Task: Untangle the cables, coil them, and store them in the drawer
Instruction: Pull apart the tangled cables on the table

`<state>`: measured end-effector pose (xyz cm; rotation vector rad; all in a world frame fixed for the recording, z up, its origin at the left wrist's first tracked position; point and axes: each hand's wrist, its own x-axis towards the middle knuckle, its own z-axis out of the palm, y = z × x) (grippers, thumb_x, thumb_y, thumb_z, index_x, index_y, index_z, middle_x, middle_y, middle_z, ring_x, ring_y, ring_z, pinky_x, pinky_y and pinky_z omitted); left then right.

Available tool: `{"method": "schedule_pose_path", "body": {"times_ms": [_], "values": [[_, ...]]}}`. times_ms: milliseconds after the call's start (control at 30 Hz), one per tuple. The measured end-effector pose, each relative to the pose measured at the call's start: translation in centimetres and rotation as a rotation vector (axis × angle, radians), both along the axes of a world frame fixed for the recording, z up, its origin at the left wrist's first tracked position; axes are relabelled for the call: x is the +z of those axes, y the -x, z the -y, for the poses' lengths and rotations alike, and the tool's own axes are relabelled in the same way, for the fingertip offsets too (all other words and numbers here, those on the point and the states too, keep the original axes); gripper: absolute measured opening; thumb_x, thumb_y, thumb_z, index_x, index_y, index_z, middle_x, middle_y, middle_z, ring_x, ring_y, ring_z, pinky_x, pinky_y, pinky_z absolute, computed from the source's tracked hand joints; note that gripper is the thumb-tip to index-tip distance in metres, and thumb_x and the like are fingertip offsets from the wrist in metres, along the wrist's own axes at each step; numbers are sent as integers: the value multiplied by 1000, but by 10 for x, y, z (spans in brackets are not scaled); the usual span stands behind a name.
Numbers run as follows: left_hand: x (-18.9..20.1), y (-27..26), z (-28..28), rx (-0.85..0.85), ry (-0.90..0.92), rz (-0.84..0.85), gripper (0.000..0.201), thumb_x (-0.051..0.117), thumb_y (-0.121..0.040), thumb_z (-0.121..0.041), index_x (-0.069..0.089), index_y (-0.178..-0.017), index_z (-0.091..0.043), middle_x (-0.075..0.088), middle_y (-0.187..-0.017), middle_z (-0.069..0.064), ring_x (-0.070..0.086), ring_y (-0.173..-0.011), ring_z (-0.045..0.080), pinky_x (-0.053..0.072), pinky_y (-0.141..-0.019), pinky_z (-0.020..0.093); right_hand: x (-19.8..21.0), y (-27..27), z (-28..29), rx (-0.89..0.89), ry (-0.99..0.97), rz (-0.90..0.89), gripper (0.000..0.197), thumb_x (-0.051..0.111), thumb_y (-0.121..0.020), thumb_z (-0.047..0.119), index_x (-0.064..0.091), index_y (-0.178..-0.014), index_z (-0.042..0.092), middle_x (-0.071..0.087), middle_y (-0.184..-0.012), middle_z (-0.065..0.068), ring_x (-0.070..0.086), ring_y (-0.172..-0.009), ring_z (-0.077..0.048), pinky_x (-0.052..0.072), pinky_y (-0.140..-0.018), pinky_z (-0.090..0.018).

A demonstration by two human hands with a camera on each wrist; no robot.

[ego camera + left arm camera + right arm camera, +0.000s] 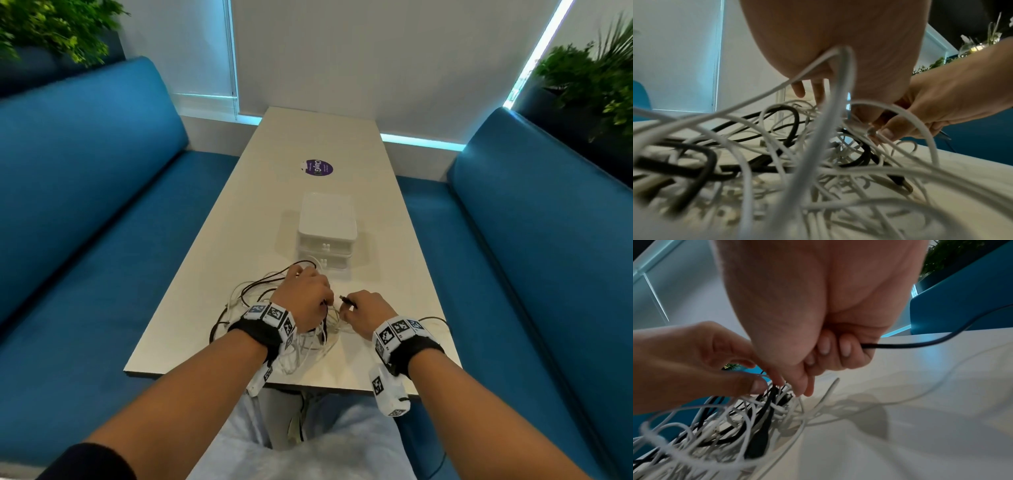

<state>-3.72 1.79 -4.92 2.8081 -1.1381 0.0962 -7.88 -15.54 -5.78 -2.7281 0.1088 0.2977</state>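
Head view: both hands work over a tangled heap of thin white and black cables (274,318) lying on the near end of a long white rectangular table (318,144); the left hand (305,298) is sunk into the heap, knuckles up, fingers curled downward; the right hand (368,310) sits just beside it, fingers closed round a thin black cable (347,301) whose plug end juts toward the left hand.

Left wrist view: two white strands (830,100) pass up into the left palm, so this hand grips white cable; its fingertips (799,90) point down toward the heap; the right hand (941,104) is seen at right, thumb and forefinger close together among white loops; what they pinch there cannot be told.

Right wrist view: the curled fingers (844,348) of the right hand are folded tight onto the black cable (920,344), which trails away to the right across the table; the left hand (694,360) has thumb and fingers nearly closed at the top of the heap.

The small white plastic two-drawer box (327,229) stands on the table just beyond the heap, both drawers appearing closed; loops touch its lower front.

Labels: a round purple sticker (319,168) beyond the box reads "ClayG"; smaller print is illegible; black-and-white coded markers ring both wristbands (274,317).
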Motion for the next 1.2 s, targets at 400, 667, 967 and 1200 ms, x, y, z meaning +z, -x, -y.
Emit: {"method": "schedule_pose_path", "body": {"times_ms": [400, 667, 967, 1200], "values": [[-6, 1, -8, 22, 61, -46, 17, 49, -96, -9, 43, -106, -22, 49, -108, -1, 36, -88, 18, 29, -77, 33, -5, 2, -3, -24, -97, 73, 11, 59, -90, 28, 67, -94, 21, 67, -88, -3, 62, -80, -24, 47, -69, -30], [-3, 2, -11, 34, 84, -137, 21, 45, -99, -28, 57, -94, -12, 55, -100, 3, 48, -95, 22, 40, -78, 35, -1, 3, -9, 39, -149, 42, 21, 57, -86, 18, 72, -87, 34, 69, -83, 1, 64, -71, -21, 52, -65, -31], [-2, 5, -4, 15, -134, -63, 34, 44, -93, -28, 68, -117, -25, 57, -126, -2, 42, -118, 23, 33, -100, 41, -5, 8, -16, 69, 10, 2, 22, 64, -85, 45, 74, -101, 33, 71, -94, -2, 66, -84, -24, 57, -74, -36], [9, 6, 3, 94, -239, 10, 23, 53, -87, -18, 65, -106, -18, 55, -114, 2, 44, -113, 26, 31, -100, 45, -3, 8, -13, 50, 18, 1, 17, 59, -89, 32, 74, -96, 28, 71, -90, -6, 66, -83, -28, 57, -74, -36]]}}
